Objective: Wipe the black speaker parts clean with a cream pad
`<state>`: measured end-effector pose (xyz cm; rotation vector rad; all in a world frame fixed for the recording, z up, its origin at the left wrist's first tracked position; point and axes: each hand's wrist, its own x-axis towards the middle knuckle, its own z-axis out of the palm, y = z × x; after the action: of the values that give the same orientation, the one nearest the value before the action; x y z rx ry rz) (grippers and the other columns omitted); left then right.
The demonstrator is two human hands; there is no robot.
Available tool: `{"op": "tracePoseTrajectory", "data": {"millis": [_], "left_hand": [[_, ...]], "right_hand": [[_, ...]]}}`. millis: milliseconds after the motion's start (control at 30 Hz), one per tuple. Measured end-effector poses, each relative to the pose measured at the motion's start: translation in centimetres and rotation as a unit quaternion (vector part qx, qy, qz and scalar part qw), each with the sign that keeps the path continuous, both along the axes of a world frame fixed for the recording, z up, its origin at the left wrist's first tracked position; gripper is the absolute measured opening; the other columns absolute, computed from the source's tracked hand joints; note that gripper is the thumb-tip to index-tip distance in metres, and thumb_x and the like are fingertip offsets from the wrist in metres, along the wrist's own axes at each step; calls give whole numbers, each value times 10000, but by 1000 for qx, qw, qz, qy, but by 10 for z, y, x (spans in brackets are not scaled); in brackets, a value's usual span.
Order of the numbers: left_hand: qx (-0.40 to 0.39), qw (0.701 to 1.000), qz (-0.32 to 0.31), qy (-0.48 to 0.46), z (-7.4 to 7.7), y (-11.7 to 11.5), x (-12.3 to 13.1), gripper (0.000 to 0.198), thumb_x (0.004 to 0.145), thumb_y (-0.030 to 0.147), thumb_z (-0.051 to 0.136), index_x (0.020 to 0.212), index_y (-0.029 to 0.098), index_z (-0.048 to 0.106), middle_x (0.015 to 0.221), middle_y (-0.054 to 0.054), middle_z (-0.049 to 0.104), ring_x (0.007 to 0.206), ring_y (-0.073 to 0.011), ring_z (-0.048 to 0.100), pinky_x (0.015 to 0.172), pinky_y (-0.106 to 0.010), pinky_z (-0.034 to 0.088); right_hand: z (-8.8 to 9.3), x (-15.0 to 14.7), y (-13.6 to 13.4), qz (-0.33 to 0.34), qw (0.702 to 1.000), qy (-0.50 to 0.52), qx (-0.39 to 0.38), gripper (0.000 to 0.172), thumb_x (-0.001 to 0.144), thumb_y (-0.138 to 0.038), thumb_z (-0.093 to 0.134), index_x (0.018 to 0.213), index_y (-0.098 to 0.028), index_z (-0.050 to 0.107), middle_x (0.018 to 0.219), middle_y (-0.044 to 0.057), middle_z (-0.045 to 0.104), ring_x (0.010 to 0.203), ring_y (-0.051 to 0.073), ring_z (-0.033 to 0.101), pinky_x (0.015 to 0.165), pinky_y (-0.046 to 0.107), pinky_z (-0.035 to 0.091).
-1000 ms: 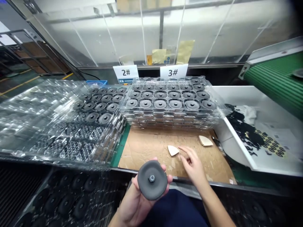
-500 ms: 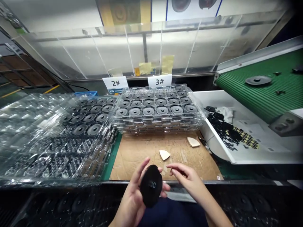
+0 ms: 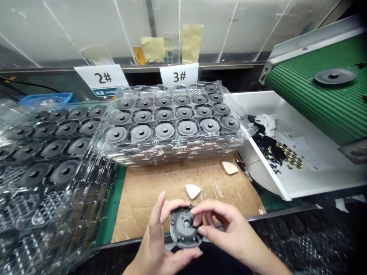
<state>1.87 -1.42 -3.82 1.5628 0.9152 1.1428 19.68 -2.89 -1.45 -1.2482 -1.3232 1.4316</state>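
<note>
A round black plastic disc point(image 3: 185, 231) with a raised hub and small pegs near its rim is tilted toward me above the front edge of the bench. My left hand point(image 3: 160, 238) grips it by the rim, thumb below and fingers behind the top. At the disc's right side, the thumb and fingertips of my right hand point(image 3: 226, 225) pinch its edge; whether a small part is between them is hidden. Beyond the hands, a pale wedge-shaped piece point(image 3: 193, 191) lies on brown cardboard point(image 3: 155, 191), with a second wedge-shaped piece point(image 3: 229, 168) farther right.
Stacked clear trays point(image 3: 174, 143) of black discs stand behind the cardboard; more disc-filled trays point(image 3: 83, 160) crowd the left. At right, a white bin point(image 3: 312, 183) holds black parts and yellow-backed rings. Above it, a green conveyor point(image 3: 309, 80) carries a grey disc point(image 3: 335, 76).
The disc has turned from its smooth, marked face to its hub-and-peg face. My right hand has moved left onto its edge. The view has come closer and tipped down.
</note>
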Motion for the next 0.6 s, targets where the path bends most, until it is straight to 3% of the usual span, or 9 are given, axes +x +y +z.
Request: {"op": "tracePoseTrajectory", "data": {"millis": [133, 300, 433, 600], "left_hand": [[-65, 996, -57, -7, -4, 10, -8, 949, 681, 305, 698, 1406, 293, 86, 1065, -89, 612, 941, -256, 556, 903, -383, 344], [-131, 990, -51, -18, -8, 12, -11, 955, 644, 331, 725, 1395, 329, 134, 1055, -60, 614, 916, -248, 555, 906, -363, 326], [-122, 991, -48, 2, -7, 14, -12, 954, 633, 263, 739, 1388, 342, 162, 1076, -46, 616, 923, -232, 559, 849, -314, 359], [-114, 990, -74, 33, -9, 20, -17, 938, 671, 309, 706, 1396, 323, 110, 1084, -55, 601, 903, -222, 556, 842, -317, 369]], "right_hand": [[2, -3, 13, 58, 996, 35, -53, 182, 771, -205, 638, 952, -192, 657, 801, 13, 658, 680, 109, 565, 607, 222, 433], [-3, 0, 25, 107, 977, 113, -146, 202, 754, -270, 674, 933, -178, 655, 769, 10, 658, 687, 105, 576, 668, 247, 447], [4, -2, 34, 72, 990, 64, -108, 132, 766, -224, 658, 896, -202, 668, 762, -10, 642, 667, 96, 559, 614, 217, 443], [16, -2, 42, 115, 991, -6, -69, 190, 765, -117, 628, 921, -214, 677, 807, -5, 665, 725, 115, 584, 664, 232, 459]]}}
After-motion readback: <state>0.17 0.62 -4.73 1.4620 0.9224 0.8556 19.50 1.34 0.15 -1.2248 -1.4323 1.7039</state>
